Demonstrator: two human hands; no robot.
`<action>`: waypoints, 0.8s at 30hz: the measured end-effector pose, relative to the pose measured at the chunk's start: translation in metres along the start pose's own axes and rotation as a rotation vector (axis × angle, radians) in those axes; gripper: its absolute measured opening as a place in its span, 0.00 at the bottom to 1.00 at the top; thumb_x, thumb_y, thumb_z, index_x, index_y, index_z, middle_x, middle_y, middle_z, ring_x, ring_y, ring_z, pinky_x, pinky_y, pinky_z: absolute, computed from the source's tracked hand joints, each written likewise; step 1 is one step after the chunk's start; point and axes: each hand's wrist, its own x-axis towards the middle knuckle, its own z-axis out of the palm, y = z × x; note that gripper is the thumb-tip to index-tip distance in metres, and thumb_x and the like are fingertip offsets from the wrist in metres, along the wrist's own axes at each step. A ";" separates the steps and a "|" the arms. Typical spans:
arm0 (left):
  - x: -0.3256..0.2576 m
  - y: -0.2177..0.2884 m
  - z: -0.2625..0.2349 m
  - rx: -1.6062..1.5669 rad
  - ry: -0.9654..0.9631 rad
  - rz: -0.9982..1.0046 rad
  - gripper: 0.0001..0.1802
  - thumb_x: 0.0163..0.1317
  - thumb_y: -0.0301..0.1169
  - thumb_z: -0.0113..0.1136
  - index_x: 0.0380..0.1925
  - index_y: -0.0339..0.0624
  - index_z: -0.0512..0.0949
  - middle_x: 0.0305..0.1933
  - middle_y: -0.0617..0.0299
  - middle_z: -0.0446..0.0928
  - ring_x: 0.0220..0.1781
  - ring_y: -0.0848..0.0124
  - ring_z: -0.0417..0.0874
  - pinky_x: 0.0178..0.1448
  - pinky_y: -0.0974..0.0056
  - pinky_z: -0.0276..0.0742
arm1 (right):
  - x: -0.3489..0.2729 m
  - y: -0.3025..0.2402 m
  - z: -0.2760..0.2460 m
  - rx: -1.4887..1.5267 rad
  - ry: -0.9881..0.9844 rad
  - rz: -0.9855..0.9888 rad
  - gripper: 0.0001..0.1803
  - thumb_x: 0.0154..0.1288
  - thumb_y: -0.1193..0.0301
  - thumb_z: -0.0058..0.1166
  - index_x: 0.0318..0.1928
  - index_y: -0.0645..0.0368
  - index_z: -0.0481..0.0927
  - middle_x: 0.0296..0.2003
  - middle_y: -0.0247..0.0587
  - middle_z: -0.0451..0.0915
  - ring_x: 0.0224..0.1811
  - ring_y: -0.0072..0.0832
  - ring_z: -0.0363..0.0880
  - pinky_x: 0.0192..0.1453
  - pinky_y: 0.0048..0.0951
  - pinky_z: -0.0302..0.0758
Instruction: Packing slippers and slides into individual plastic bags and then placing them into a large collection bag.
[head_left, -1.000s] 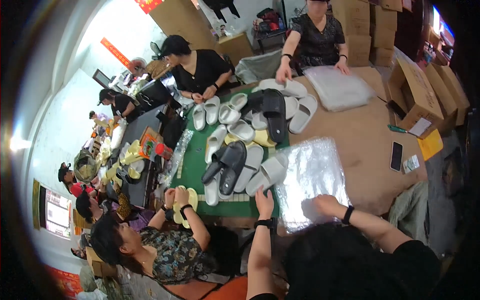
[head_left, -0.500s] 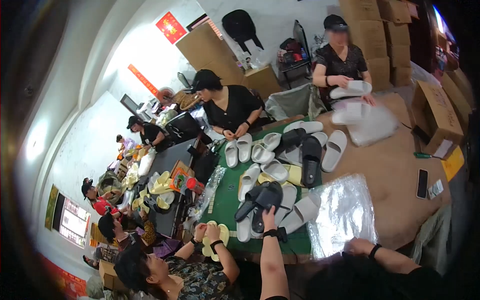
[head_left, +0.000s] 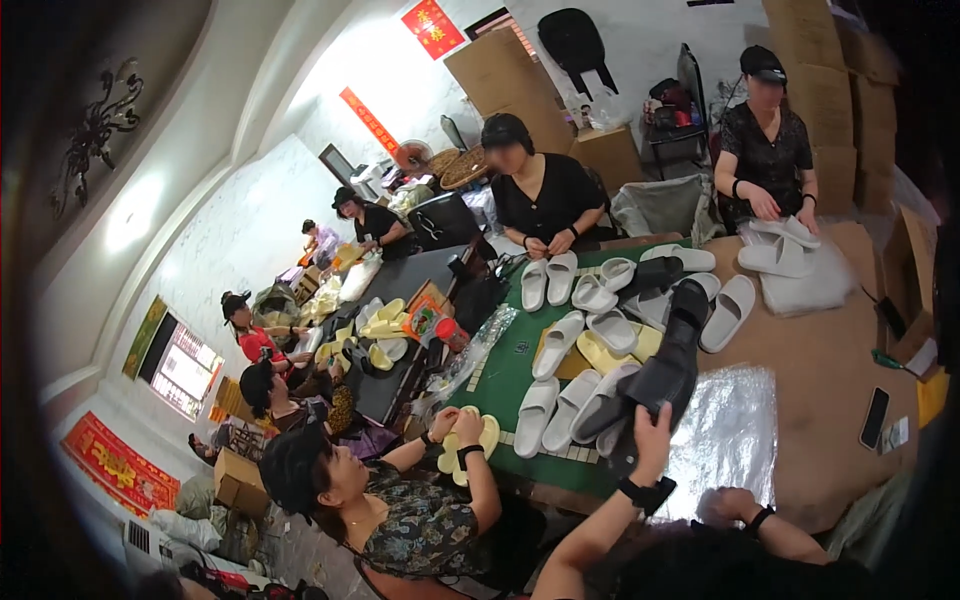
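My left hand point(head_left: 653, 438) is closed on a pair of black slide sandals point(head_left: 662, 378), lifted and tilted over the pile. Their soles and straps blur, and they overlap another black slide point(head_left: 686, 308) behind. Pale grey slides point(head_left: 571, 410) lie beneath and to the left of them. My right hand point(head_left: 728, 504) is at the near edge of a stack of clear plastic bags point(head_left: 725, 430). Its fingers are curled and a little blurred; what they hold, if anything, is hidden.
Across the green-topped table point(head_left: 500, 390) stand white and yellow slides. A person at left handles yellow slides point(head_left: 470, 448); one at far right handles white slides point(head_left: 778, 250). A phone point(head_left: 874, 418) and an open carton point(head_left: 908, 285) are at right.
My left hand has lifted the black slides off the pile and moved them right, toward the plastic bags. The view has turned left. My right hand stays at the bags' edge.
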 end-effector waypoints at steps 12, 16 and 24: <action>-0.082 0.006 0.041 -0.487 -0.443 -0.536 0.13 0.63 0.30 0.51 0.46 0.35 0.70 0.44 0.63 0.74 0.44 0.76 0.74 0.49 0.72 0.69 | -0.047 -0.081 -0.092 1.278 0.366 -0.358 0.38 0.49 0.79 0.61 0.60 0.61 0.56 0.53 0.40 0.67 0.55 0.29 0.66 0.59 0.30 0.64; -0.082 0.016 0.008 -0.267 -0.822 -0.555 0.15 0.66 0.30 0.46 0.49 0.34 0.69 0.43 0.57 0.76 0.46 0.71 0.77 0.50 0.70 0.71 | -0.057 -0.075 -0.090 1.498 0.493 -0.308 0.32 0.50 0.85 0.50 0.58 0.61 0.57 0.50 0.38 0.68 0.52 0.26 0.68 0.55 0.28 0.67; -0.073 -0.070 -0.051 0.022 -0.367 -0.207 0.37 0.58 0.24 0.54 0.64 0.44 0.48 0.60 0.54 0.62 0.55 0.68 0.68 0.57 0.63 0.67 | -0.101 -0.089 -0.143 1.448 0.383 -0.371 0.35 0.53 0.83 0.45 0.63 0.62 0.52 0.53 0.42 0.66 0.54 0.27 0.66 0.57 0.26 0.65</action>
